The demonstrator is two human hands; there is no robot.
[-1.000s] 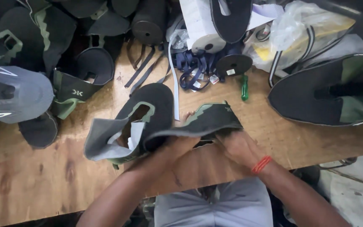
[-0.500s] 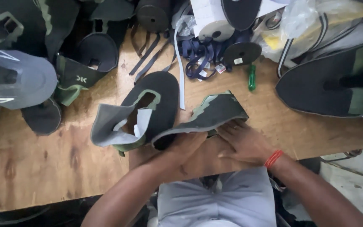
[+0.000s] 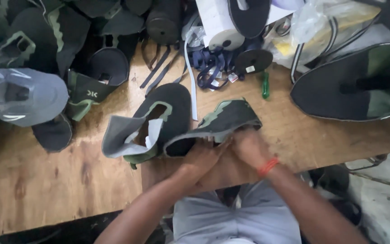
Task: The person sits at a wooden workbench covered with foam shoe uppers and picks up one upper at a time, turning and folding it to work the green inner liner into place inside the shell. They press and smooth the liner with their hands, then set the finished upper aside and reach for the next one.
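**Shoe upper in hand at workbench edge**

Left hand and right hand, close together, fingers curled onto the near edge of a dark green shoe upper, which lies at the front of the wooden bench. Just to its left, touching: a grey-lined upper. Behind: green screwdriver, white tape roll, grey cap. Orange wristband on right wrist.

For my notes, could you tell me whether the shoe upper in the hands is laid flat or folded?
Folded: the shoe upper bends over itself, grey lining turned outward, with both hands, left hand and right hand, gripping its edge.
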